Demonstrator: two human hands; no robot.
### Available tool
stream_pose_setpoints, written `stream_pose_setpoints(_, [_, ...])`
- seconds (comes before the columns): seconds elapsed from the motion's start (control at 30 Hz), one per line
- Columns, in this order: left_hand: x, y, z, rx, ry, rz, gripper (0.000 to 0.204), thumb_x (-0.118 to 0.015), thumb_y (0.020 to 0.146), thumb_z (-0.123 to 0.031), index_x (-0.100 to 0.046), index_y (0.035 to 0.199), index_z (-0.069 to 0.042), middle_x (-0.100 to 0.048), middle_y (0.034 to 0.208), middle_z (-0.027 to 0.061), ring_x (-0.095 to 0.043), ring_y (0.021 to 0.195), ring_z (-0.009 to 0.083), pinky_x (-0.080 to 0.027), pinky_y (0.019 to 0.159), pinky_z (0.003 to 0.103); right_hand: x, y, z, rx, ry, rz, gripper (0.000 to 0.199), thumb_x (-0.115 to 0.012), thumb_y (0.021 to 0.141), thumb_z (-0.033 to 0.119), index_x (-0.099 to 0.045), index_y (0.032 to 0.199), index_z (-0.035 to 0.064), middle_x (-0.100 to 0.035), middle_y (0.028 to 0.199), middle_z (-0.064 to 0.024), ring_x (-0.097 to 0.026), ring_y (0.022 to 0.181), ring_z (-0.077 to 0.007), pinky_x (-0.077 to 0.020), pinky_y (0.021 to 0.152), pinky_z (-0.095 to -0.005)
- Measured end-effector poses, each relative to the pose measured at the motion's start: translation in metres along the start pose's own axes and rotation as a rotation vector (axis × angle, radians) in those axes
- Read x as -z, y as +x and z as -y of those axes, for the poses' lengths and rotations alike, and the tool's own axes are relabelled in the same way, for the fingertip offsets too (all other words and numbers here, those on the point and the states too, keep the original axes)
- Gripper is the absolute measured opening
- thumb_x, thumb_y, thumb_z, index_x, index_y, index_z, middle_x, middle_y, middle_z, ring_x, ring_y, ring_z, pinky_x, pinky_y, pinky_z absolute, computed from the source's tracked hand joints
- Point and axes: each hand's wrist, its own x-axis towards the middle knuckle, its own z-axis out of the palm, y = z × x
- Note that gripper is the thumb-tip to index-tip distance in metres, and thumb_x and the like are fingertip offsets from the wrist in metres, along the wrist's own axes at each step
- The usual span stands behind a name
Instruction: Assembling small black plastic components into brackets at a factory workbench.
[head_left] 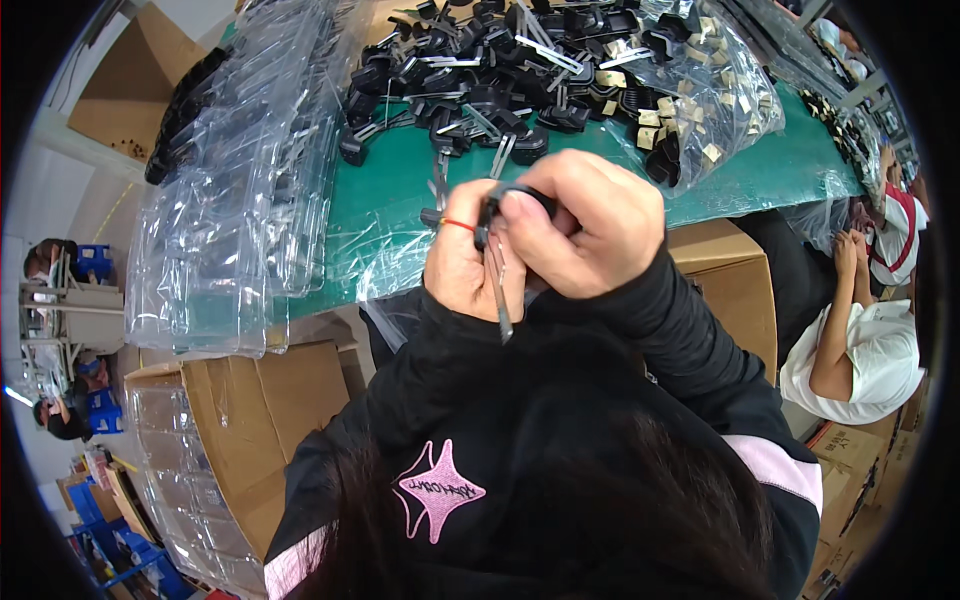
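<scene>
Close in front of my chest, both hands meet around a small black plastic part, mostly hidden by the fingers. My left hand is closed around it from the left, and a thin red band circles one of its fingers. My right hand is curled over it from the right, thumb pressed on top. A narrow metal strip points down between the hands; whether it belongs to the part cannot be made out. Beyond them, a heap of black plastic parts with metal prongs lies on the green tabletop.
Stacked clear plastic trays cover the table's left side. A clear bag with black parts and pale yellow pieces lies at the right. Cardboard boxes stand below the edge. A person in white sits at the right.
</scene>
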Motion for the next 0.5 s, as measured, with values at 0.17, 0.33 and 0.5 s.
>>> stream_pose_setpoints(0.17, [0.022,-0.036,0.021,-0.106,0.320,0.182,0.016,-0.056,0.085,-0.013,-0.054,0.099,-0.006,-0.056,0.067,0.0093,-0.059,0.057,0.0233,-0.045,0.056,0.029,0.005,-0.046,0.009,0.020,-0.020,0.247,0.009,-0.065,0.073,0.005,-0.058,0.077,0.0019,-0.054,0.061,-0.0093,-0.055,0.050,-0.0252,-0.0451,0.047,-0.0324])
stream_pose_setpoints(0.33, [0.036,-0.050,0.020,0.512,0.168,0.322,0.018,-0.048,0.089,-0.016,-0.051,0.105,-0.008,-0.053,0.061,0.0053,-0.054,0.048,0.0194,-0.042,0.047,0.025,-0.010,-0.080,0.011,-0.154,0.078,0.331,0.015,-0.068,0.073,0.008,-0.057,0.081,0.0021,-0.054,0.064,-0.0087,-0.057,0.056,-0.0260,-0.0476,0.052,-0.0322])
stream_pose_setpoints(0.5, [0.075,-0.035,0.022,1.122,-0.624,0.597,0.027,-0.047,0.094,-0.029,-0.046,0.109,-0.007,-0.038,0.055,0.0013,-0.039,0.038,0.0108,-0.027,0.032,0.022,-0.005,-0.053,0.010,0.168,0.077,0.486,0.038,-0.070,0.063,0.014,-0.060,0.098,0.0026,-0.059,0.098,-0.0100,-0.058,0.080,-0.0249,-0.0497,0.063,-0.0348])
